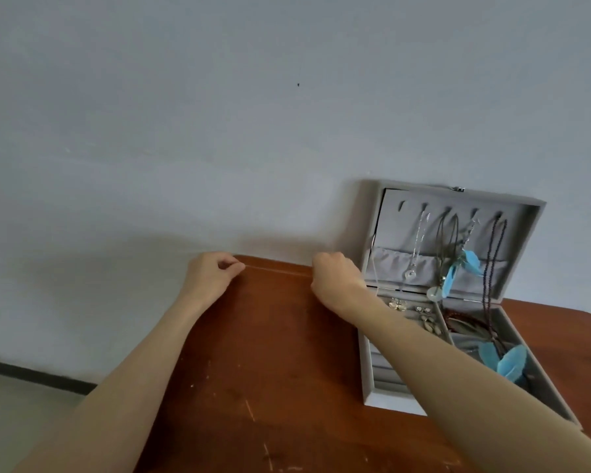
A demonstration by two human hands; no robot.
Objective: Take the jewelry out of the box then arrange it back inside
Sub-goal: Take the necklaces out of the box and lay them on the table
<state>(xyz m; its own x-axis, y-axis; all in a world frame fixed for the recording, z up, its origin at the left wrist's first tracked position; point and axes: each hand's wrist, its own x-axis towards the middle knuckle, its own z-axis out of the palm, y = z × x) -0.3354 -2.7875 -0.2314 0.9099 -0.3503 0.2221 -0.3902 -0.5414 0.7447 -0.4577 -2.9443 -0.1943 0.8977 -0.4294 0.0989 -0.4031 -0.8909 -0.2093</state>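
Note:
An open grey jewelry box (pixel 366 370) stands at the right on a brown wooden table (pixel 270 370). Its raised lid (pixel 369 213) leans on the wall. Hanging from the lid's hooks are a silver necklace (pixel 418 240), a blue feather pendant (pixel 454 276) and a dark bead necklace (pixel 492 261). Small earrings (pixel 425 317) and another blue feather piece (pixel 509 361) lie in the compartments. My left hand (pixel 212 273) pinches one end of a thin chain (pixel 277 269) at the table's far edge. My right hand (pixel 335 279), curled, holds the other end, left of the box. The chain lies stretched between them.
A plain grey wall rises right behind the table. The floor and a dark skirting strip (pixel 31 375) show at the lower left. My right forearm crosses over the front part of the box.

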